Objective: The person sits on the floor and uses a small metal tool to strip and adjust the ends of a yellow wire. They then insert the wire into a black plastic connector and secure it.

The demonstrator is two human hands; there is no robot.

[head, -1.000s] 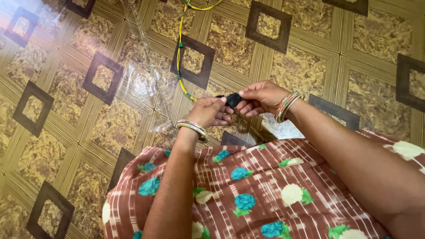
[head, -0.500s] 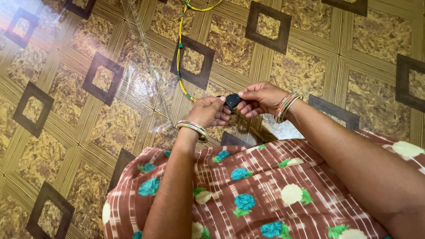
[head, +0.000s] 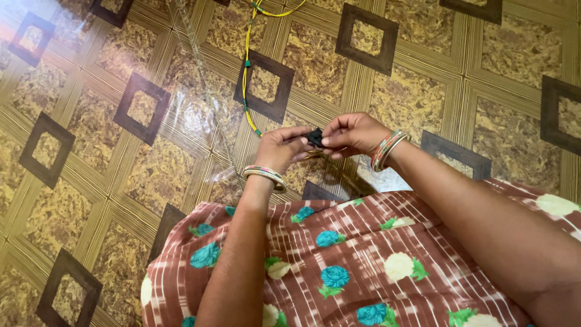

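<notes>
Small black part (head: 314,137) held between both hands, above the patterned floor, just beyond the lap. Left hand (head: 279,149) curled, fingertips pinched on the part's left side. Right hand (head: 354,133) fingers drawn together, clamped on its right side. Yellow wire (head: 246,66) with green clips runs from the far edge toward the hands. Clear plastic sheet (head: 200,115) lies on floor (head: 121,181), left. Bangles on both wrists.
</notes>
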